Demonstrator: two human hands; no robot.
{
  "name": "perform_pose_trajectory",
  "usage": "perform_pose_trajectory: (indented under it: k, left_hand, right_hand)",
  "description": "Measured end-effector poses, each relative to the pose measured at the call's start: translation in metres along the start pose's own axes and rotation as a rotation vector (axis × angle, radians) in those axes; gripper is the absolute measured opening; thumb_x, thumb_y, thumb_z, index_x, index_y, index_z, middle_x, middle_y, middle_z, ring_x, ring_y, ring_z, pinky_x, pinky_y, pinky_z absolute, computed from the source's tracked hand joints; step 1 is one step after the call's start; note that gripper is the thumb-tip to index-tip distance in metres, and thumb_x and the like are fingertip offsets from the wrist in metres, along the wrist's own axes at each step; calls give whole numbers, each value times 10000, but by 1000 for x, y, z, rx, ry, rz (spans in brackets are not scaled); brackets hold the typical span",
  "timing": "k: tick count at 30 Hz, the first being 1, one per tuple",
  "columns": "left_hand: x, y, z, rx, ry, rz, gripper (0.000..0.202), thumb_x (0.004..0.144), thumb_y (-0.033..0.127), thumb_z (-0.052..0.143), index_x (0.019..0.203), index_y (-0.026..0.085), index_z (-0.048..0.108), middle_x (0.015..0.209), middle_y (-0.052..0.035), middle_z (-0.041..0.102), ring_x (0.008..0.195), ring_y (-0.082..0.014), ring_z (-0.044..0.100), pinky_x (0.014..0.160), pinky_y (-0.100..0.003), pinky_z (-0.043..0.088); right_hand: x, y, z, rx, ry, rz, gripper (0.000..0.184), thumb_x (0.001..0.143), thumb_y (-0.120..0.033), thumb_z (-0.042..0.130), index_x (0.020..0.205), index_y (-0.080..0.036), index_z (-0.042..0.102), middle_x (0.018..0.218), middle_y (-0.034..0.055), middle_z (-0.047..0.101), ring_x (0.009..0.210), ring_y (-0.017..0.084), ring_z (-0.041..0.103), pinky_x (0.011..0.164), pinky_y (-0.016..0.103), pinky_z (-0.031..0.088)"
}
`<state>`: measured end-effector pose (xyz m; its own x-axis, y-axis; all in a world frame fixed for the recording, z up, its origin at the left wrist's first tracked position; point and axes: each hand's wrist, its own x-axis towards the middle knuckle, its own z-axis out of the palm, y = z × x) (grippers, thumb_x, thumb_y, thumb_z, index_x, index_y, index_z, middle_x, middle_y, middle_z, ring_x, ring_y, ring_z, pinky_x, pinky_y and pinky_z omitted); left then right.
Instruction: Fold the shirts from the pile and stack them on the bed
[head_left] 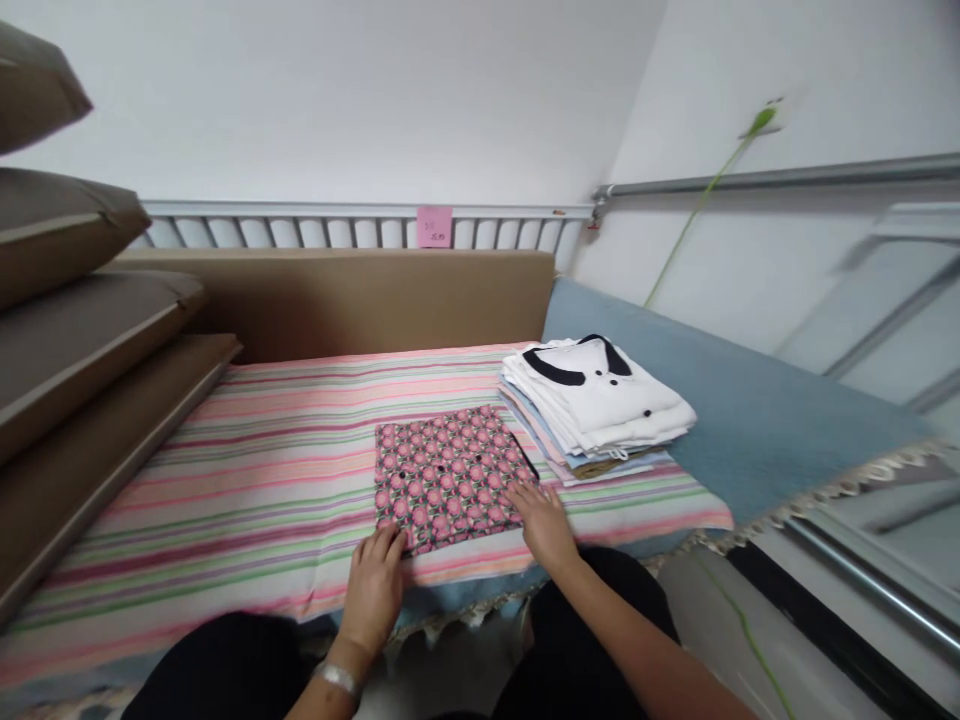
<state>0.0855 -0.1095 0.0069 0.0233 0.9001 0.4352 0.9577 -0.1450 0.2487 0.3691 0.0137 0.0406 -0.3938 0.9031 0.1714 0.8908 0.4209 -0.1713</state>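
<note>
A folded floral shirt (450, 475), pink blossoms on a dark ground with several dark buttons, lies flat on the striped cloth (300, 460). My left hand (377, 570) rests at its near left corner, fingers slightly bent and lying on the fabric's edge. At the near right corner, my right hand (544, 520) lies with fingers stretched out and a little spread on the shirt. Beside it on the right is a stack of folded clothes (600, 400), topped by a white garment with a black-trimmed collar and dark buttons. The undersides of both hands are hidden.
Brown cushions (90, 320) are piled at the left. A long brown cushion (375, 300) leans before a white radiator (285, 230) with a pink note (434, 227). Blue fringed fabric (750, 380) extends right. A green cord (690, 225) hangs from a wall socket.
</note>
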Motion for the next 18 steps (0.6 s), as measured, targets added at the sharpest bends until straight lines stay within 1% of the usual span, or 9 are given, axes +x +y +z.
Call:
perform_pose_trajectory:
  k: [3,5,6,8,10,12,14,16,18]
  left_hand:
    - [6,-1,-6,24,14,82,333,815,158,490,1108,253,618,1180,-51,612,1130,-257,506,988,-487,385]
    - [17,1,-5,0,44,110,264,862,226,471,1060,262,642,1171,-45,623,1131,-240,519,999,-474,392]
    - [25,1,-3,-12,58,112,267,879,237,451,1064,255,642,1180,-49,621,1137,-232,521,1000,-462,402]
    - [42,2,2,-23,72,104,304,900,250,416,1131,234,614,1217,-61,603,1170,-230,507,997,-452,420]
    - [60,-1,7,-12,69,90,343,912,259,388,1199,216,571,1259,-68,576,1218,-237,471,1009,-458,416]
    - [78,-6,9,11,60,62,364,918,263,371,1230,191,545,1288,-78,552,1256,-241,433,1035,-456,394]
    - [97,-12,12,43,56,24,380,915,269,377,1245,154,528,1307,-107,531,1281,-250,401,1051,-458,370]
    - [115,-15,16,84,54,-26,414,905,297,407,1269,125,504,1328,-143,504,1307,-277,358,1046,-478,360]
    - [127,-15,25,124,41,-70,476,891,366,440,1289,111,488,1356,-178,463,1324,-316,319,1038,-505,347]
  right_hand:
    - [0,19,-9,-9,22,-1,593,777,2,338,1252,-285,546,1334,23,522,1295,192,383,1090,478,132]
    - [-2,26,-11,-26,31,-37,596,786,-7,350,1278,-297,520,1343,22,513,1303,193,372,1094,476,133]
    - [-4,29,-11,-34,28,-49,599,785,-11,361,1288,-301,509,1349,26,505,1304,197,371,1094,476,137]
    - [-8,33,-10,-43,9,-41,610,770,-12,380,1293,-301,505,1365,36,485,1300,214,380,1088,484,157]
    - [-10,36,-12,-32,-39,33,596,741,-5,389,1241,-281,560,1333,59,518,1261,239,430,1067,505,191]
    - [-7,34,-19,4,-87,106,552,715,4,388,1136,-253,638,1238,80,598,1188,245,505,1050,510,220]
    - [3,25,-30,55,-68,113,501,733,-10,383,1076,-239,667,1162,83,644,1141,228,542,1049,491,235]
    - [18,11,-38,97,35,42,446,809,-74,375,1126,-243,640,1210,76,617,1178,211,513,1059,465,244]
    - [35,-3,-36,111,142,-51,400,884,-194,373,1229,-246,571,1334,75,519,1267,214,424,1068,455,251]
